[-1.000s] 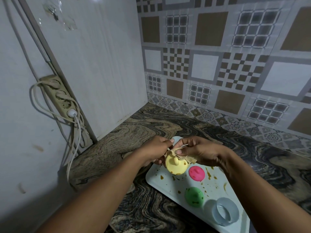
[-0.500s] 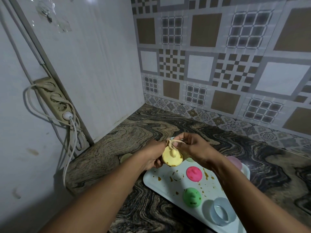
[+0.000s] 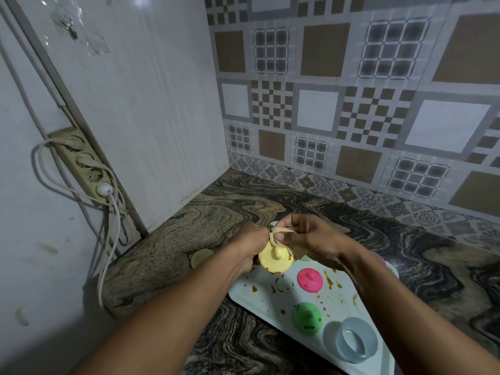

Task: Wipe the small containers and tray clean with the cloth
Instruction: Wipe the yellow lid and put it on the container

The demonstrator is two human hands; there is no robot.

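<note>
My left hand (image 3: pixel 250 243) holds a small yellow container (image 3: pixel 274 259) just above the far left corner of a white tray (image 3: pixel 259 296). My right hand (image 3: pixel 311 240) pinches a beige cloth (image 3: pixel 281 232) against the container's top. The tray is spattered with brown stains. On it stand a pink container (image 3: pixel 309 280), a green stained container (image 3: pixel 307 318) and a clear blue one (image 3: pixel 355 339). A pale purple container (image 3: pixel 377 257) peeks out behind my right wrist.
The tray lies on a dark marbled counter (image 3: pixel 216 212) in a corner of tiled walls. A yellowish round lid (image 3: pixel 201 257) lies on the counter left of the tray. A power strip (image 3: pixel 84 165) with hanging cables is fixed to the left wall.
Both hands have lifted the yellow container slightly up and away from the tray while the cloth moves over its top. The view has tilted a little.
</note>
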